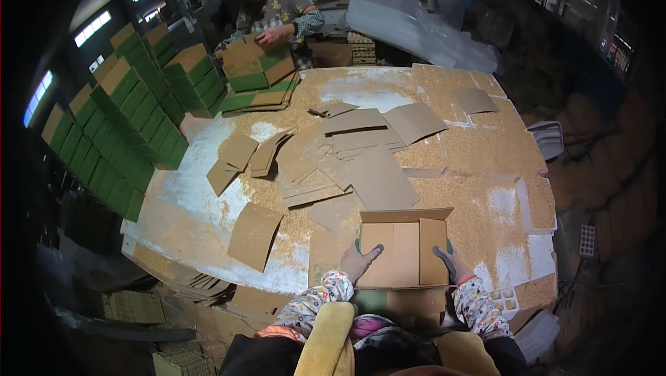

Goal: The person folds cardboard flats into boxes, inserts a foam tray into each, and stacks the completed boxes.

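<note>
An open cardboard box with a green band on its outside stands at the near edge of the table, in front of my body. Its inside is plain brown, and its far flap is raised. My gloved left hand grips the left side, thumb over the rim. At the opposite side, my gloved right hand holds the wall in the same manner, its fingers partly hidden outside. Beyond the box lie loose flat cardboard sheets. A single cardboard piece rests to the left of my left hand.
Sawdust-like crumbs cover much of the white table. Stacked green-and-brown boxes rise at the far left. Across the table, a co-worker has a hand on another box. A plastic tub sits by the right edge.
</note>
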A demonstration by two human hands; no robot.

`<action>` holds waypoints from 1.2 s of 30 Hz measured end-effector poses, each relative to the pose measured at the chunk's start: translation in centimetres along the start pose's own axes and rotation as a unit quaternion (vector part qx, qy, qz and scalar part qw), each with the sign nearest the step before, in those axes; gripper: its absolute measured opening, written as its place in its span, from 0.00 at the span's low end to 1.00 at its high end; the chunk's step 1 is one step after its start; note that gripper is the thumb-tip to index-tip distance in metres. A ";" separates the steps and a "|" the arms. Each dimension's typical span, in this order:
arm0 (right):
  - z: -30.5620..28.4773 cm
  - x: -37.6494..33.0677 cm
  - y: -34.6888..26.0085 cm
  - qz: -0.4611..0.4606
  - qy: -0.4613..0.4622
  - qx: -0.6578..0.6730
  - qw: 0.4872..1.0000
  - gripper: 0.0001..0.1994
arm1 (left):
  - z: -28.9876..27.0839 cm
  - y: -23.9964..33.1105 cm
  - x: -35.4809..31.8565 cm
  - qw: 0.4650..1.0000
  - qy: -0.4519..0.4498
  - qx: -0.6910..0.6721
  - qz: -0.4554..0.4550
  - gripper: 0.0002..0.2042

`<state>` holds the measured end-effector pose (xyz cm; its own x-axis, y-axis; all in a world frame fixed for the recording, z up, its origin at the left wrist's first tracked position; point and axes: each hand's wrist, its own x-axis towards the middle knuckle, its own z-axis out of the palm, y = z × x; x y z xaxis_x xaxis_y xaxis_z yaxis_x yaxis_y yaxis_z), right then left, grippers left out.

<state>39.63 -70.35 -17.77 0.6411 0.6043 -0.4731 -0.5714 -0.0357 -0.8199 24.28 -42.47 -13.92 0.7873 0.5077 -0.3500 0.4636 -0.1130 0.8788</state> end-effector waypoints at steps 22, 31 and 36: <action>35.2 7.3 10.5 -0.136 -0.115 -0.349 0.920 0.32 | -39.6 -0.4 17.3 0.890 0.192 0.358 0.209 0.28; 14.4 -2.8 10.6 0.052 0.351 -0.683 0.638 0.42 | -13.8 -2.6 -2.1 0.898 -0.219 0.226 0.308 0.39; 11.1 -7.7 10.1 0.026 0.170 -0.706 0.687 0.44 | -2.7 -5.7 0.4 0.936 0.011 0.348 -0.047 0.49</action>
<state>23.28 -66.55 -18.81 0.8588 0.3594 -0.3651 0.3131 -0.9323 -0.1811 20.82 -39.34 -18.21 0.7250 0.5591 -0.4022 0.6887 -0.5925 0.4178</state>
